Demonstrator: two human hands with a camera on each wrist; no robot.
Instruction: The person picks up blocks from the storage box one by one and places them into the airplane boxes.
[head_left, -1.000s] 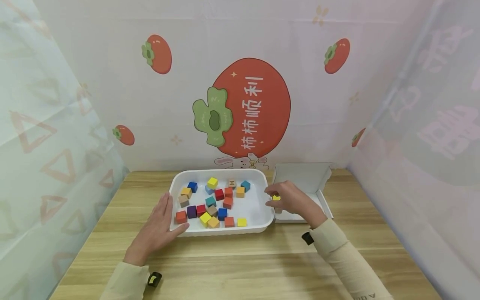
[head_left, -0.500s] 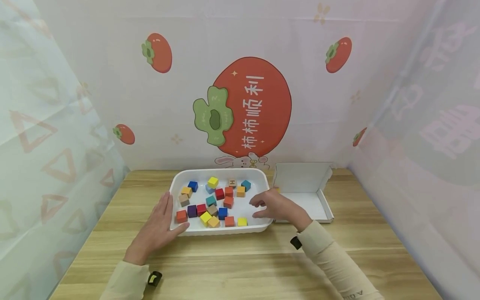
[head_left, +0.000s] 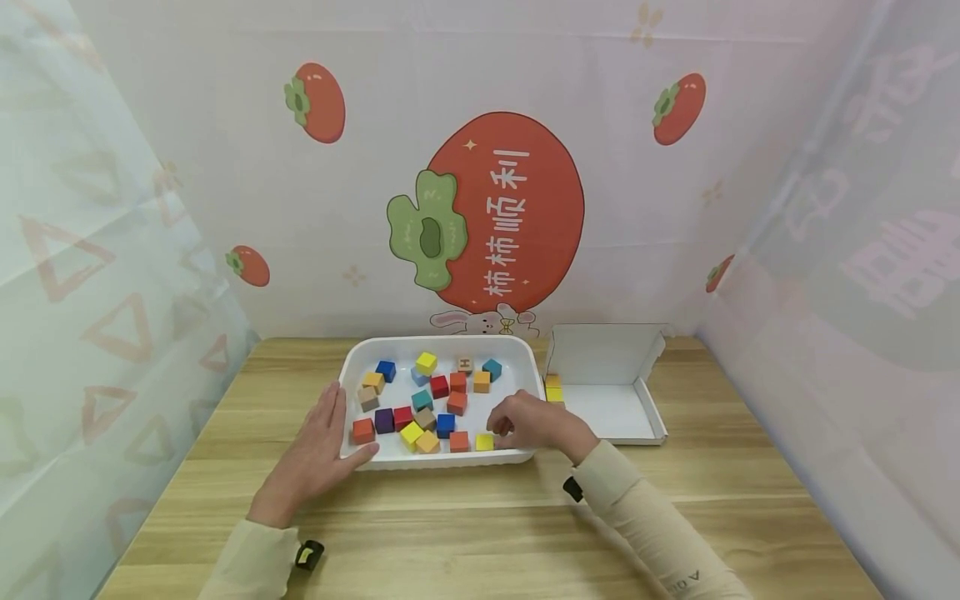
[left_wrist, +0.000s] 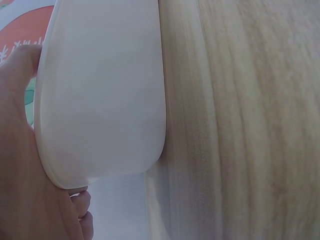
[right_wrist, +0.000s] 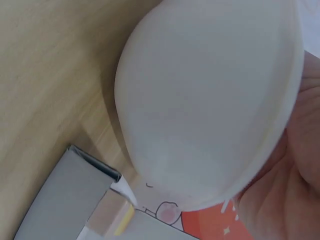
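Note:
A white tray [head_left: 517,457] holds loose coloured cubes, among them a yellow cube [head_left: 484,442] and a red cube [head_left: 459,442] near its front edge. My left hand [head_left: 318,450] rests against the tray's left front corner, fingers straight along the side and thumb on the front rim. My right hand [head_left: 534,422] reaches over the tray's right front corner, fingers bent and fingertips right at the yellow cube. Whether they pinch it I cannot tell. In the right wrist view the tray's outer wall [right_wrist: 210,100] hides the fingertips.
Right of the tray stands a white box [head_left: 611,412] with its lid raised. An orange cube [head_left: 552,381] and a yellow block [head_left: 554,394] line its left side. Wooden tabletop [head_left: 450,533] runs in front; a printed cloth [head_left: 615,250] hangs behind.
My right hand has moved left from the box, over the tray's right end and down to the yellow cube. The cubes in the box have come into sight. My left hand keeps its place.

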